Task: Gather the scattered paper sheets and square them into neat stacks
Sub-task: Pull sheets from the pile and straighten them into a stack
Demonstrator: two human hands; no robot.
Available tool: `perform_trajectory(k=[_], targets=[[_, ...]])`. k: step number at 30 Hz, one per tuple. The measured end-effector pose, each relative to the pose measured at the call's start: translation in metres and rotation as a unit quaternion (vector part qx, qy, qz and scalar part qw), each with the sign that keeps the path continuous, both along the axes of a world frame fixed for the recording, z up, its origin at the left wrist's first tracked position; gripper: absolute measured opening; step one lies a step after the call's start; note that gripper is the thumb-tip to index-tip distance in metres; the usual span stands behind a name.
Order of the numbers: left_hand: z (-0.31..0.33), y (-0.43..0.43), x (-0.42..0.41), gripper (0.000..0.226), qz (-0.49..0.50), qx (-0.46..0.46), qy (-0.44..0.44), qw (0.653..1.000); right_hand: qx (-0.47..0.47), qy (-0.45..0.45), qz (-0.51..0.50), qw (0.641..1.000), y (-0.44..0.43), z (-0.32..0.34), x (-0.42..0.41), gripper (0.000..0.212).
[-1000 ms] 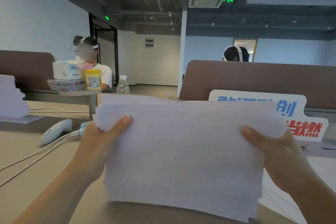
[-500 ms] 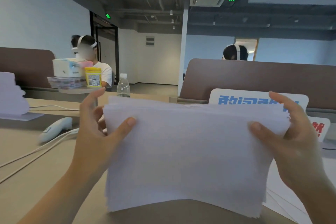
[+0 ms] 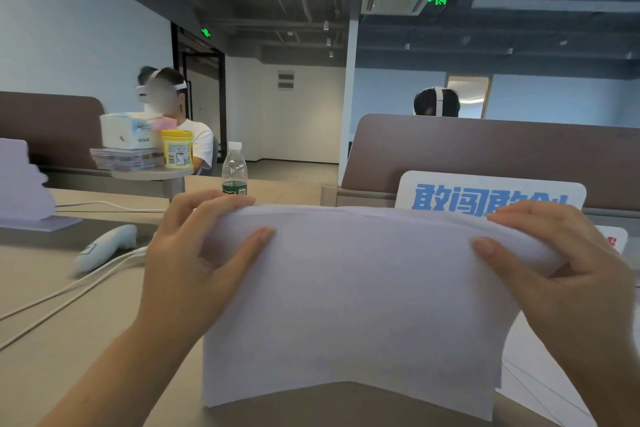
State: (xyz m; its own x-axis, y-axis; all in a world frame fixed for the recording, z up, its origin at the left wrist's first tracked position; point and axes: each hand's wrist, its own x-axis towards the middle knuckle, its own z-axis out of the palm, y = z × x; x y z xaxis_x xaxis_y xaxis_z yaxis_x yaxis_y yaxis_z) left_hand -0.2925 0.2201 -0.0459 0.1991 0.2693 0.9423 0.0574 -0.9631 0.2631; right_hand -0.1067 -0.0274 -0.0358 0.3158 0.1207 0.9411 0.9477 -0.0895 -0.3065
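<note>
Head view, the only one. Paper stack (image 3: pixel 353 305) is held upright in front of the person, over the near edge of the desk (image 3: pixel 52 340), broad face toward the camera. Its long axis runs side to side, from one hand to the other. Left hand (image 3: pixel 187 267) grips the upper left corner: fingers curled over the top edge, thumb flat on the front face. Right hand (image 3: pixel 568 274) mirrors it at the upper right corner, thumb in front and fingers wrapped over the top. Both hands are at equal reach, neither nearer. The top edge rolls away under the fingers. The lower edge bows, with its middle lifted and its corners low. Whether those corners touch the desk I cannot tell. The lower edge lies straight below the fingers, so the likely next move is a downward tap to square it. More loose sheets (image 3: pixel 540 374) lie flat on the desk to the right, not yet gathered. Risk: the bowed sheets may fan out rather than align.
</note>
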Motion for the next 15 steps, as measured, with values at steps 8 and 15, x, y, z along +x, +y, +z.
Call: perform_trajectory(k=[8, 15], targets=[[-0.019, 0.010, -0.001, 0.067, -0.384, -0.426, 0.003, 0.819, -0.038, 0.403, 0.353, 0.844, 0.006, -0.020, 0.020, 0.062], [-0.013, -0.006, 0.011, 0.016, -0.257, -0.413, -0.072, 0.871, -0.022, 0.353, 0.296, 0.887, 0.013, -0.012, 0.007, 0.080]])
